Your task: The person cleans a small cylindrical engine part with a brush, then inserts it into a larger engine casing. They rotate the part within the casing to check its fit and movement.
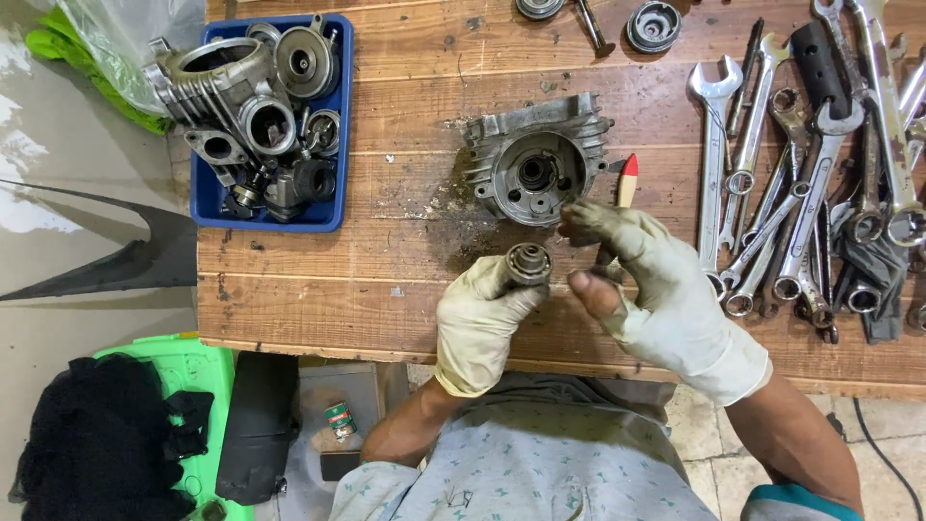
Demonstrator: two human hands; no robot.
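Near the front edge of the wooden workbench (289, 309), the gloved left hand (477, 323) grips a small round metal part (529, 262), its open face turned up toward the camera. Just beyond lies a finned engine casing (533, 164), bore facing up. The gloved right hand (656, 289) hovers beside it, fingers loosely spread, holding nothing. Wrenches (772, 183) crowd the right; a blue tray (333, 207) of engine parts sits left.

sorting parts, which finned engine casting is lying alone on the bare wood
The grey cylinder head at mid-table, beyond the gloved hands; the other sits in the blue tray.
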